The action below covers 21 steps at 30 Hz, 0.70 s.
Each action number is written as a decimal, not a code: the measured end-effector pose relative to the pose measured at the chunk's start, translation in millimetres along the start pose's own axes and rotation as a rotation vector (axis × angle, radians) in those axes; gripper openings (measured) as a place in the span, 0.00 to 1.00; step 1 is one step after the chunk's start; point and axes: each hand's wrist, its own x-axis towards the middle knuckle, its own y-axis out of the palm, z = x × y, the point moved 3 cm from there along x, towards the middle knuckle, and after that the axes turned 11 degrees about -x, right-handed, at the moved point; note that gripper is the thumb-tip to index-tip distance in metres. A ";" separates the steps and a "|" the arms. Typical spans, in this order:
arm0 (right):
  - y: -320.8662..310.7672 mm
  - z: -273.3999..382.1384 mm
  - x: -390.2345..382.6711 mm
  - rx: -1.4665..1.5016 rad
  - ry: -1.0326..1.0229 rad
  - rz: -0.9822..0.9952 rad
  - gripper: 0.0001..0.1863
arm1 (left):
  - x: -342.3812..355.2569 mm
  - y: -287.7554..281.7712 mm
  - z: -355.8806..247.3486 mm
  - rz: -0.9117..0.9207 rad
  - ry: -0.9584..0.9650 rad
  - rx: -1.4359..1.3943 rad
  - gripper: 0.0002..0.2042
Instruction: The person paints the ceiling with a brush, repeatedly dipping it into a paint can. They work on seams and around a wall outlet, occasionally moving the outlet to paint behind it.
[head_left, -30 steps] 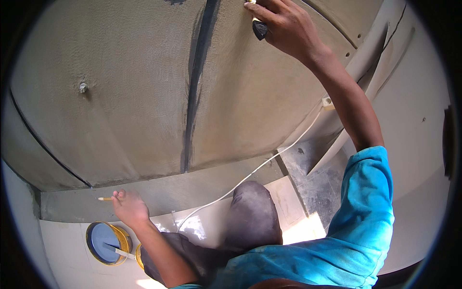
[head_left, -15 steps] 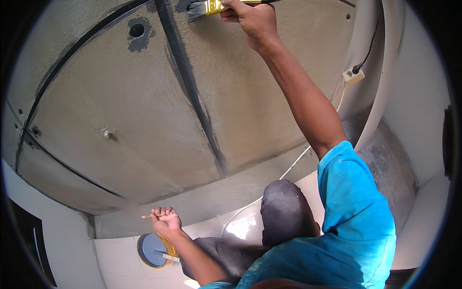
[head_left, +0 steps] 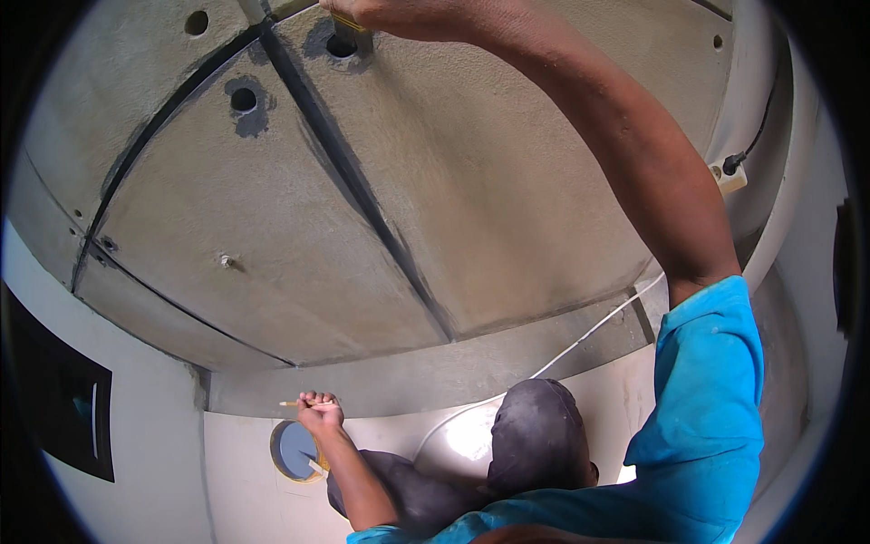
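Head view. The right hand [head_left: 381, 14] is at the upper edge, its arm extended across a grey-brown wall [head_left: 507, 181]. It grips a paintbrush [head_left: 345, 20]; the fingers are partly cut off by the frame, so their exact placement cannot be told. The paintbrush is located at the top of the wall, just beside a round hole [head_left: 342, 45] with dark grey coating around it. Whether the bristles touch the wall cannot be told.

The left hand [head_left: 321, 413] is at lower left, its fingers curled and pinching a slim tan stick [head_left: 290, 403]. The stick points to the left. Just below this hand, a yellow bucket [head_left: 273, 446] stands on the pale floor [head_left: 237, 471] and contains blue-grey liquid [head_left: 294, 444]. A light-coloured handle [head_left: 316, 467] projects at the bucket's right side.

A dark band [head_left: 344, 172] runs diagonally down the wall from near the paintbrush. To its left is a second hole [head_left: 243, 99], ringed by an irregular dark patch. A white cable [head_left: 589, 335] passes along the wall base. At right, a black plug [head_left: 732, 164] is seated in a white socket block [head_left: 732, 181].
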 end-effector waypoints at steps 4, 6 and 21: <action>45.3 -4.4 14.8 0.259 -0.037 -0.032 0.11 | -10.6 -25.6 -52.2 -0.058 0.134 -0.004 0.13; 40.8 -6.2 9.7 0.299 -0.043 -0.027 0.12 | -9.5 -27.4 -53.9 -0.030 0.133 -0.026 0.13; 46.7 -17.8 2.5 0.248 0.006 -0.060 0.13 | -43.7 0.6 -33.6 -0.045 0.162 -0.026 0.12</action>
